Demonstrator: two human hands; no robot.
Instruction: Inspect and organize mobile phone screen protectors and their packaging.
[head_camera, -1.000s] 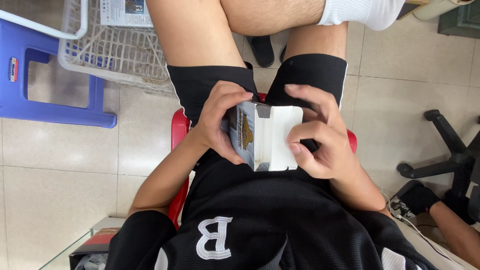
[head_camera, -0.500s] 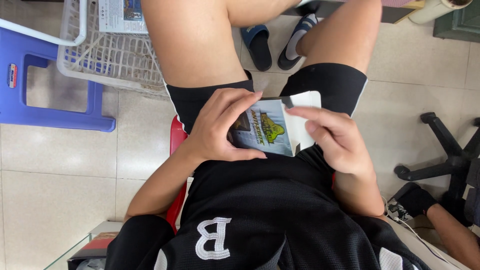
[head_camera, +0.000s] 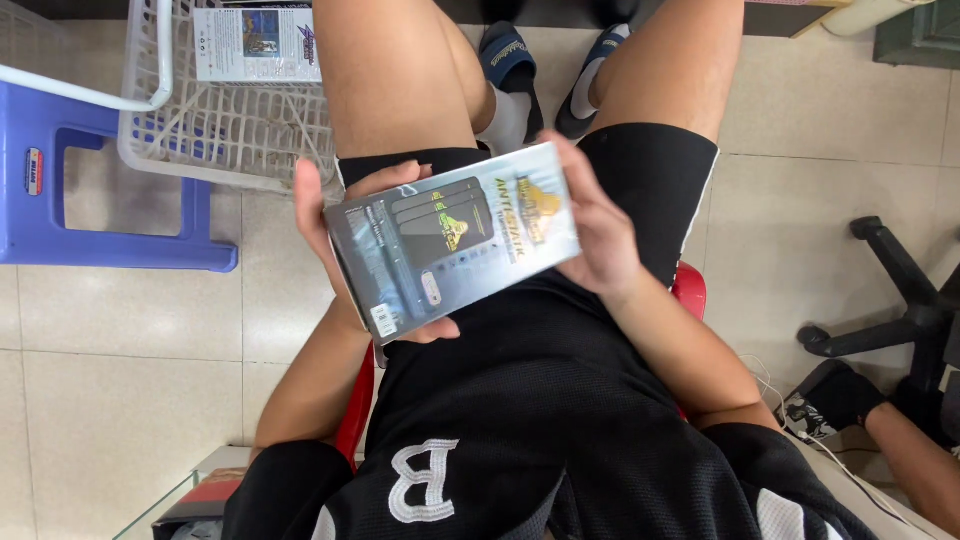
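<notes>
At the centre of the frame, above my lap, my left hand (head_camera: 345, 250) and right hand (head_camera: 600, 235) grasp the opposite ends of a flat, glossy silver rectangular retail box (head_camera: 455, 240), a white plastic basket (head_camera: 225, 125) sitting upper left.

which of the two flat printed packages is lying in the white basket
The smaller white-edged package at the top left, lying in the white basket. The other, the grey glossy package, is held over the lap between the left hand and right hand.

You now hold the flat box (head_camera: 455, 240) out wide between both hands, its shiny printed side up. Your left hand (head_camera: 345, 240) grips one end, your right hand (head_camera: 600, 235) the other, higher above your lap.
</notes>
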